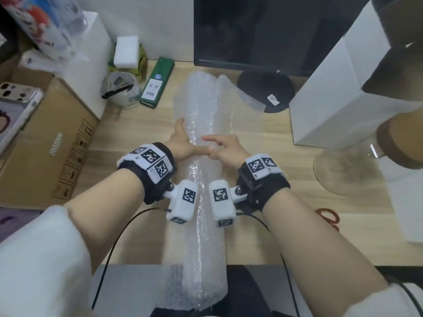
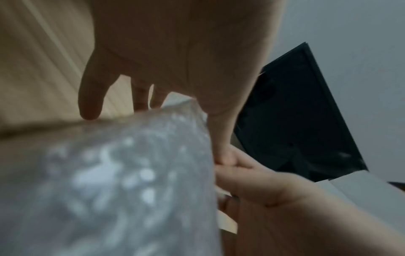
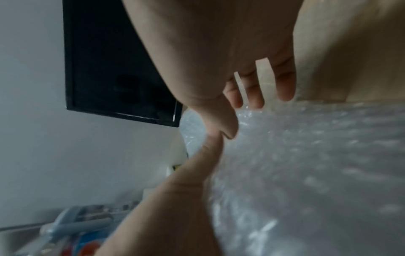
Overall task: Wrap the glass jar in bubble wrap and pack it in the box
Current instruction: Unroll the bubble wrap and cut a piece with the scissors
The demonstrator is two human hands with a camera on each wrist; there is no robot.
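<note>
A long roll of bubble wrap (image 1: pixel 201 106) lies down the middle of the wooden desk, from the front edge to the monitor. My left hand (image 1: pixel 182 143) rests on its left side with straight fingers. My right hand (image 1: pixel 223 146) lies on its right side, fingers spread and straight. The two thumbs touch on top of the roll. Neither hand grips the wrap. The glass jar (image 1: pixel 343 172) with a brown cork lid (image 1: pixel 398 138) sits at the far right, apart from both hands. Behind it stands the open white box (image 1: pixel 332 99). The wrist views show blurred wrap (image 2: pixel 109 181) (image 3: pixel 306 164) under flat palms.
A dark monitor (image 1: pixel 263 30) and its round base (image 1: pixel 265 88) stand at the back. A green carton (image 1: pixel 156 82), a tape roll (image 1: pixel 121 88) and a foam block (image 1: pixel 126 51) sit back left. A cardboard box (image 1: pixel 45 133) fills the left. Red scissor handles (image 1: pixel 327 217) lie right.
</note>
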